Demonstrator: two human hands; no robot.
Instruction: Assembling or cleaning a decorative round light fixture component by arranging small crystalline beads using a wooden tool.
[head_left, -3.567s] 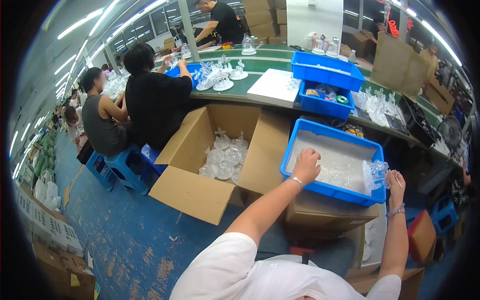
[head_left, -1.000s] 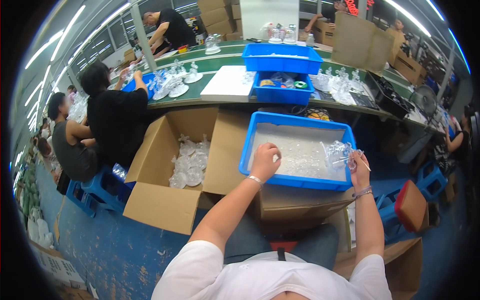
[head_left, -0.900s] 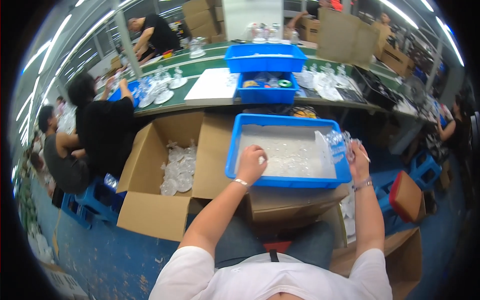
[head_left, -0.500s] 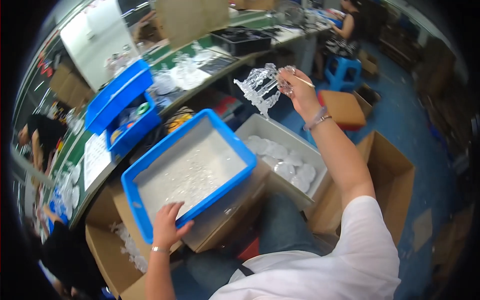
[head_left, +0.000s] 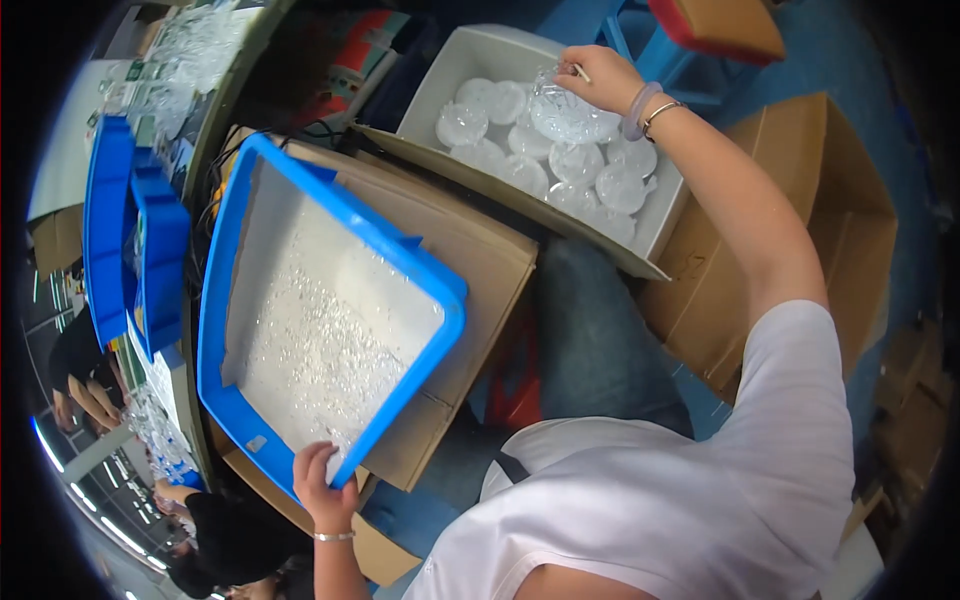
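Note:
My right hand (head_left: 598,80) reaches over a white box (head_left: 425,95). Its fingers are pinched on a clear plastic piece (head_left: 565,112), and a thin pale stick (head_left: 582,73) pokes out between them. Beneath lie several clear round plastic pieces (head_left: 525,172) in loose heaps. At the near corner of a blue tray (head_left: 380,235), my left hand (head_left: 326,488) curls its fingers over the rim, with the thumb on the outer side. Many small clear bits (head_left: 315,320) are spread over the tray's pale bottom.
The tray stands on a cardboard box (head_left: 470,265). To the right is an open cardboard box (head_left: 780,170), with a blue stool (head_left: 640,40) behind it. Blue bins (head_left: 110,220) sit on the bench at left, and a person in black (head_left: 235,530) is at the lower left.
My right hand has come down over the white box; the branching clear piece it held up is no longer seen raised. My left hand now grips the tray's corner. The view has turned.

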